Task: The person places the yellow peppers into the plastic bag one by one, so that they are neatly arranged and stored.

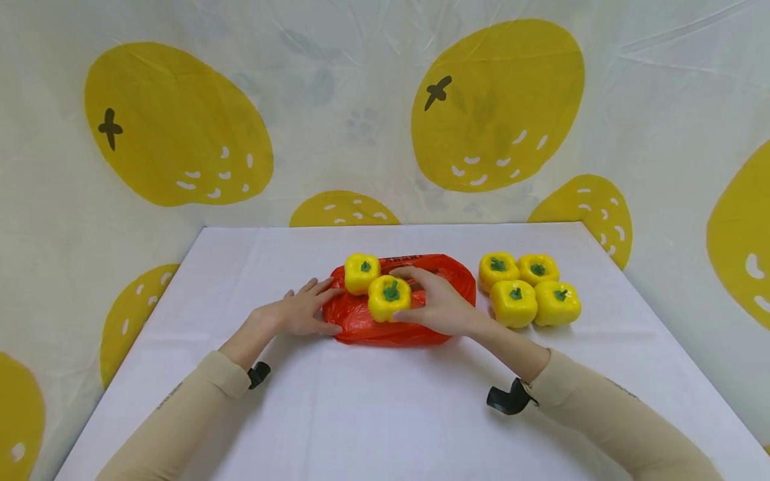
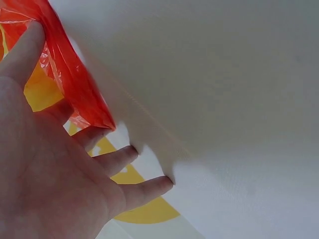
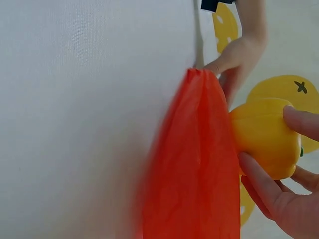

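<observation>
A red plastic bag [image 1: 385, 334] lies flat at the middle of the table, dark print along its far edge. On its left part sits one yellow bell pepper [image 1: 361, 272] with a green stem. Just in front and to the right, a second yellow bell pepper [image 1: 385, 308] is held by my right hand [image 1: 442, 304], thumb on one side and fingers on the other. In the right wrist view this held pepper [image 3: 264, 134] is against or close above the bag [image 3: 194, 164]. My left hand [image 1: 303, 310] touches the bag's left edge with fingers spread and extended.
Several more yellow bell peppers [image 1: 516, 304] stand in a cluster on the white table [image 1: 361, 414], right of the bag. Behind the table hangs a pale cloth [image 1: 337, 87] printed with large yellow fruit shapes.
</observation>
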`<state>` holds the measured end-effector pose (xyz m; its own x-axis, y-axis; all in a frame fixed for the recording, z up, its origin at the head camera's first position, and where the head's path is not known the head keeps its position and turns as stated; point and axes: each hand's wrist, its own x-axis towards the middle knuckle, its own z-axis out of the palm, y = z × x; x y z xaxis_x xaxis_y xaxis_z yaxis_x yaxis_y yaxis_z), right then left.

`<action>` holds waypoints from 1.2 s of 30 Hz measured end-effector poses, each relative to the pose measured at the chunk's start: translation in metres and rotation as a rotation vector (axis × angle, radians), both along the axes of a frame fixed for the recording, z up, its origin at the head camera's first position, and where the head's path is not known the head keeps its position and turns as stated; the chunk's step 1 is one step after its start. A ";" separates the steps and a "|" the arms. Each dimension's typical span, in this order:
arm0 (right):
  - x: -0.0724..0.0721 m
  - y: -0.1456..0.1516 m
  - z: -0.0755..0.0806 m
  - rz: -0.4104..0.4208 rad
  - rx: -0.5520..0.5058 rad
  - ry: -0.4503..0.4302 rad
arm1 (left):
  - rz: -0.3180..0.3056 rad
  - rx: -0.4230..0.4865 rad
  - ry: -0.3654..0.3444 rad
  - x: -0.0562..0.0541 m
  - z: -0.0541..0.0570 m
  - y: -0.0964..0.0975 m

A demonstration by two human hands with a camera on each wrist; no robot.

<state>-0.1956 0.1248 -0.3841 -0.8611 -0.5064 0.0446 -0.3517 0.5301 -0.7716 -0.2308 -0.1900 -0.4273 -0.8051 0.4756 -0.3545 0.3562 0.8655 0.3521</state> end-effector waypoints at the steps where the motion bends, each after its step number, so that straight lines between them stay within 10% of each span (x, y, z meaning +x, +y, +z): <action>1: 0.000 -0.002 -0.001 -0.003 -0.007 -0.007 | 0.000 0.000 0.000 0.000 0.000 0.000; 36: -0.003 -0.046 -0.034 -0.089 -0.035 -0.105 | -0.012 -0.024 0.003 -0.002 -0.002 -0.002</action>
